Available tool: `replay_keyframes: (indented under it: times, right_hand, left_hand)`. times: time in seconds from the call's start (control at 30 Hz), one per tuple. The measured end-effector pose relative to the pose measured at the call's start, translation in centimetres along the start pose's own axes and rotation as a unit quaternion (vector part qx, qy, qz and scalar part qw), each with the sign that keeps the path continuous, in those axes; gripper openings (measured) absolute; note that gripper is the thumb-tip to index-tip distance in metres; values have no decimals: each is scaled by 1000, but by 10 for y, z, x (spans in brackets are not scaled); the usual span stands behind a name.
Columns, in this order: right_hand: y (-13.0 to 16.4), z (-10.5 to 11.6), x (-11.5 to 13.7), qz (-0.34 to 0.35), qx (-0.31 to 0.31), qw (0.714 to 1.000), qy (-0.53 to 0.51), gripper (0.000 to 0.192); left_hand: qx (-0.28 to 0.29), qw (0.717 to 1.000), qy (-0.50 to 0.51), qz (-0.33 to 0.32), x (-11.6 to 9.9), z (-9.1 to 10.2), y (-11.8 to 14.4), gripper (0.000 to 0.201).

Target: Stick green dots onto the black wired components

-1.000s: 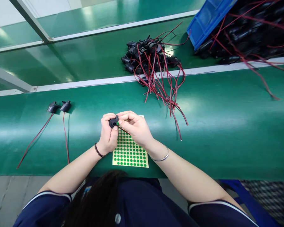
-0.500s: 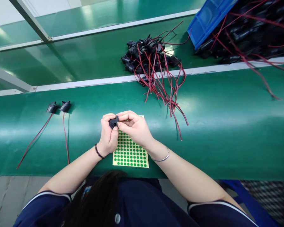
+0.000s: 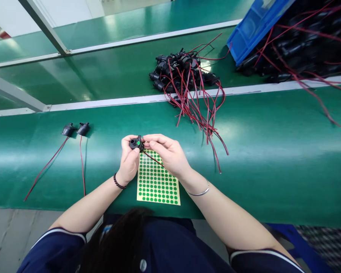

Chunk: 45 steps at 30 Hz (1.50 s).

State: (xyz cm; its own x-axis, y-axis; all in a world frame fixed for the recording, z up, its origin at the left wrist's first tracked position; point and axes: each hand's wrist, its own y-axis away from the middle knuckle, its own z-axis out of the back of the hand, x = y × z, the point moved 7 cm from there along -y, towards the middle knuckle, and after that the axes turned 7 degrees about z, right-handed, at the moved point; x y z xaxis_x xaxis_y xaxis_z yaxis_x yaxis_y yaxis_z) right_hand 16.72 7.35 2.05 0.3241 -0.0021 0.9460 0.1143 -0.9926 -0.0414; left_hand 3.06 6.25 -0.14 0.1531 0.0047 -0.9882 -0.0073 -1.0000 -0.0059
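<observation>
My left hand (image 3: 128, 157) is closed around a small black pump (image 3: 134, 144) with a short spout on its top edge. A green round sticker (image 3: 138, 143) shows on the pump's face. Just to its right, my right hand (image 3: 170, 153) has thumb and fingers pinched together close to the pump's side; what they hold, if anything, is too small to make out. From the pump a dark red wire (image 3: 153, 157) runs down to the right, passing under my right hand. Beneath both hands lies a pale yellow sheet of green dot stickers (image 3: 159, 203), its upper part partly covered.
Two black pumps (image 3: 83, 129) with red wires stand at the left of the green table (image 3: 261, 170). A heap of pumps (image 3: 182, 70) trails wires behind my hands. At the upper right, a blue bin (image 3: 246, 36) adjoins many more pumps. Metal posts (image 3: 44, 26) rise at the upper left.
The pump has turned in my left hand, so a green sticker and its wire now show. My right fingers have drawn slightly right, off the pump's face. The view has shifted slightly.
</observation>
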Motion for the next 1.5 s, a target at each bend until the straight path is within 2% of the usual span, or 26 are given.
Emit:
replay_keyframes:
  times: [0.1, 0.2, 0.27, 0.37, 0.43, 0.53, 0.57, 0.63, 0.67, 0.73, 0.8, 0.93, 1.07, 1.13, 1.17, 1.23, 1.3, 1.33, 1.4, 1.5]
  right_hand:
    - [-1, 5, 4, -7, -11, 999, -29, 24]
    - [-3, 11, 9, -4, -24, 999, -33, 24]
    - [-4, 16, 12, 7, -33, 999, -6, 24]
    - [-9, 23, 16, 47, -33, 991, 121, 21]
    - [-12, 22, 19, 100, -10, 959, 264, 15]
    - [-15, 15, 15, 148, 50, 867, 472, 12]
    - [-15, 13, 10, 146, 69, 838, 521, 13]
    - [-15, 11, 2, 132, 96, 796, 582, 14]
    - [-15, 10, -1, 130, 103, 782, 600, 14]
    - [-14, 8, -4, 130, 108, 762, 625, 14]
    - [-14, 8, -6, 131, 109, 750, 638, 16]
    - [-14, 5, -9, 148, 118, 742, 643, 17]
    - [-16, 2, -11, 162, 129, 733, 648, 17]
    - [-17, 0, -12, 167, 131, 730, 650, 18]
    - [-18, -1, -13, 171, 132, 728, 650, 18]
    - [-18, -3, -12, 180, 136, 723, 653, 19]
    - [-19, -4, -12, 184, 140, 714, 661, 20]
    - [-20, -5, -12, 186, 142, 709, 666, 20]
    - [-22, -7, -12, 189, 148, 698, 675, 19]
    - [-25, -11, -13, 199, 159, 683, 684, 21]
  left_hand:
    - [15, 999, 30, 18, -3, -4, -4, 38]
    - [23, 998, 41, 52, -13, -1, -14, 34]
    - [29, 996, 39, 70, -29, 11, -22, 34]
    - [20, 997, 18, 73, -68, 50, -36, 45]
    - [5, 998, -2, 61, -91, 84, -44, 51]
    - [-80, 994, -73, -6, -112, 132, -53, 38]
    - [-128, 983, -125, -31, -114, 145, -54, 36]
    - [-218, 934, -279, -55, -111, 157, -56, 36]
    - [-243, 899, -361, -54, -107, 157, -58, 37]
    - [-245, 840, -482, -44, -95, 149, -64, 34]
    - [-215, 813, -539, -43, -81, 140, -71, 30]
    - [-199, 787, -582, -47, -65, 138, -77, 25]
    - [-229, 795, -556, -81, -71, 139, -73, 38]
    - [-218, 802, -544, -120, -77, 124, -67, 43]
    - [-187, 808, -541, -140, -78, 111, -63, 41]
    - [-69, 822, -541, -165, -69, 74, -54, 34]
    - [65, 827, -536, -158, -50, 37, -41, 36]
    - [105, 826, -533, -148, -40, 23, -35, 41]
    - [144, 821, -538, -124, -23, 6, -27, 48]
    - [163, 808, -558, -103, -9, -3, -23, 46]
